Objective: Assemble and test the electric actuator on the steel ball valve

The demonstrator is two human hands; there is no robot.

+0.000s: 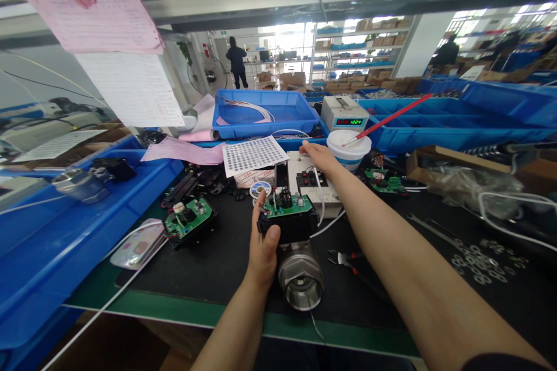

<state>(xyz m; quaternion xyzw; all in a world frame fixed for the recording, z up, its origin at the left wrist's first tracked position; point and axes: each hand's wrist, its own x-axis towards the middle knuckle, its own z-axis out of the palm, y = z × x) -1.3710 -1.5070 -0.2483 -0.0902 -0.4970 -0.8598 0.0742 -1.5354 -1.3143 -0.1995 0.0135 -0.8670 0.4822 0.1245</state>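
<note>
1. The metal valve (300,272) sits lower centre on the table (204,278), under a black housing (289,229).
2. Its green board (299,205) seems fitted but uncovered; what remains is unclear.
3. The left hand (262,249) grips the housing's left side.
4. The right hand (322,157), outstretched and apparently unloaded, reaches over the white box (298,167).

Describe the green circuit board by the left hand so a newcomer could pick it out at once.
Start from the black mat and find the left hand near the middle of the picture. It grips a black housing, with the green circuit board on top. Unlike the board farther left and the board farther right, this one stands above a shiny metal valve.
</note>
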